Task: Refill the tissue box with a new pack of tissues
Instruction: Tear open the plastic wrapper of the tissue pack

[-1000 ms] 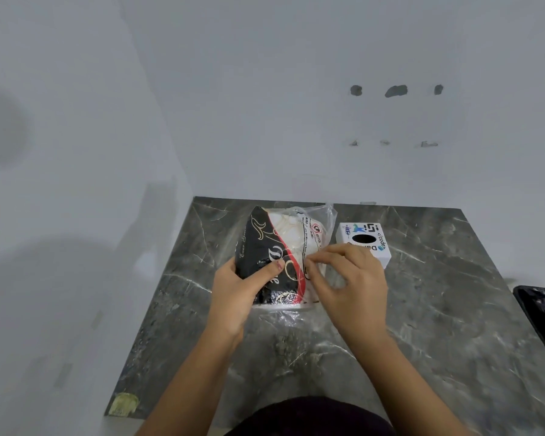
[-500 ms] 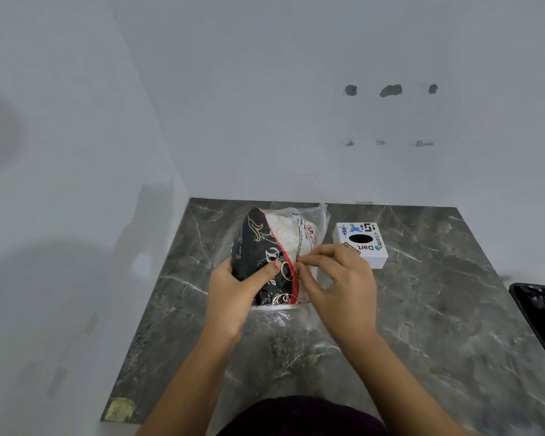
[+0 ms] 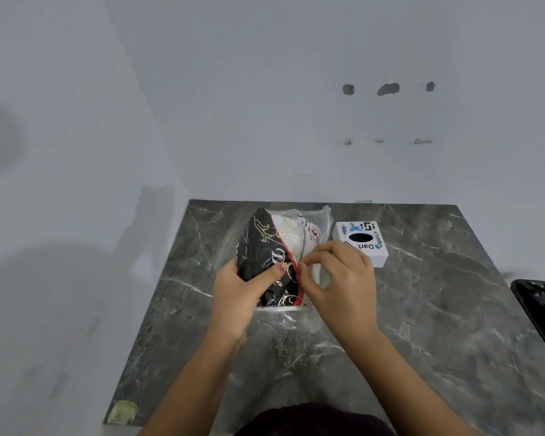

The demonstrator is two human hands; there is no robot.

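Observation:
A tissue pack in black, white and red plastic wrap stands on the dark marble table. My left hand grips its black left side with the thumb across the front. My right hand pinches the wrap at the red seam near the pack's middle. Just right of the pack sits the white tissue box, with a black oval opening on top and printed logos. My right hand covers its near left corner.
A black object shows at the right edge of the table. White walls close off the back and the left. A yellowish patch marks the table's near left corner. My dark clothing fills the bottom of the view.
Both hands have stayed on the pack. My right fingers have shifted slightly left along the wrap toward the red seam.

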